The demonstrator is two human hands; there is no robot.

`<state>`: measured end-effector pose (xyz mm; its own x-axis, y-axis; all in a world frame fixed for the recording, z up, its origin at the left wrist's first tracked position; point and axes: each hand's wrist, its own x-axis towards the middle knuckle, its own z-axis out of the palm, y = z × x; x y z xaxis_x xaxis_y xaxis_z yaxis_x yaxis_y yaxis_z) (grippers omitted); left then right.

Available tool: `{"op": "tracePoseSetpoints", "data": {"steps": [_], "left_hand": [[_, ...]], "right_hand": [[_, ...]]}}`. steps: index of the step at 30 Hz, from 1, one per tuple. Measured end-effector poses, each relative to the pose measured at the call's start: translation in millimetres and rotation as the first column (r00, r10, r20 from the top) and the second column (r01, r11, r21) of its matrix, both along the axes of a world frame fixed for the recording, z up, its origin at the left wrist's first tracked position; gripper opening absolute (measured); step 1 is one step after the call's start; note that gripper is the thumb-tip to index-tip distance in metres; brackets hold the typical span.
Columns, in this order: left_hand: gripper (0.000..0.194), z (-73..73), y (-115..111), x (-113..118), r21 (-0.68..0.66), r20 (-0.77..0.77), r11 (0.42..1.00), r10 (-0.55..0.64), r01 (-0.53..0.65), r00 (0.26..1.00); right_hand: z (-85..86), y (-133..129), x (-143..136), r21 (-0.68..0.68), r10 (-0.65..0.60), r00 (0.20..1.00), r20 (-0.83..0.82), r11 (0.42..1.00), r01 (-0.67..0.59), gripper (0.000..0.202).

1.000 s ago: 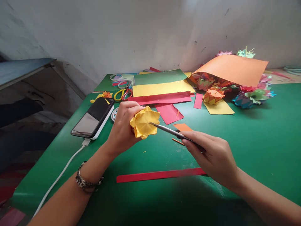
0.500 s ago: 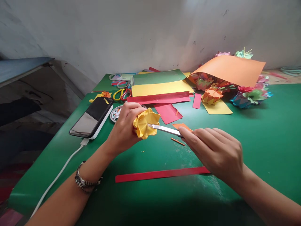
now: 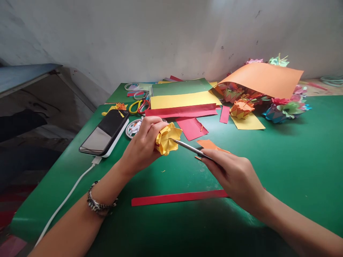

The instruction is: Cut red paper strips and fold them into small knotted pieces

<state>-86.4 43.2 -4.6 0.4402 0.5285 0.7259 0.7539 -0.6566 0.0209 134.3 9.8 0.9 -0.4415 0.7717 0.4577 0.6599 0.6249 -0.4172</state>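
Note:
Fingers of my left hand [image 3: 143, 148] are wrapped round a folded yellow paper flower [image 3: 168, 138], whose open petals face right and toward me. My right hand [image 3: 237, 176] grips a slim metal blade tool [image 3: 189, 147], its tip at the flower's centre. Below both hands a long red paper strip [image 3: 177, 197] lies on the green table [image 3: 160, 232]; my right hand hides part of its right end. An orange paper piece [image 3: 209, 144] and a thin orange stick, partly covered by the tool, lie behind my right hand.
A phone on a white power bank [image 3: 104, 132] with a cable [image 3: 70, 196] lies left. Yellow- and red-handled scissors [image 3: 135, 106], tape rolls [image 3: 132, 86] and coloured sheets [image 3: 182, 100] are behind. Back right, an orange sheet [image 3: 264, 77] covers several paper flowers [image 3: 288, 109].
My right hand has shifted slightly left and turned, so the blade shows its narrow edge. The flower has turned a little in my left hand, and its petals look more spread.

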Motion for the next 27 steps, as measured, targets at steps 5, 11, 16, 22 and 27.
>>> {"op": "tracePoseSetpoints", "data": {"steps": [5,11,16,22,27], "left_hand": [[0.038,-0.5,0.6,0.2,-0.041,0.022,0.999,-0.011,0.011,1.0],[0.038,-1.4,1.6,-1.3,-0.018,-0.022,1.0,-0.02,0.019,1.0],[0.034,-1.0,2.3,-2.2,0.016,-0.063,1.0,0.005,-0.004,0.998],[0.034,-1.8,1.0,-1.0,-0.006,-0.047,1.0,0.021,-0.021,0.999],[0.031,-1.3,0.8,1.0,0.089,-0.109,0.993,0.082,-0.073,0.991]], "right_hand": [[-5.2,-1.3,1.7,0.43,-0.087,0.976,0.202,0.903,-0.009,0.021],[1.2,2.8,-1.4,-0.33,0.046,0.992,-0.122,0.94,-0.084,0.028],[-0.7,4.4,-2.0,-0.371,0.05,0.992,-0.115,0.924,-0.09,0.029],[-1.5,0.8,2.2,0.521,-0.148,0.958,0.246,0.853,-0.002,0.018],[-1.8,-0.3,-1.3,0.294,-0.067,0.987,0.149,0.955,0.02,0.019]]}}
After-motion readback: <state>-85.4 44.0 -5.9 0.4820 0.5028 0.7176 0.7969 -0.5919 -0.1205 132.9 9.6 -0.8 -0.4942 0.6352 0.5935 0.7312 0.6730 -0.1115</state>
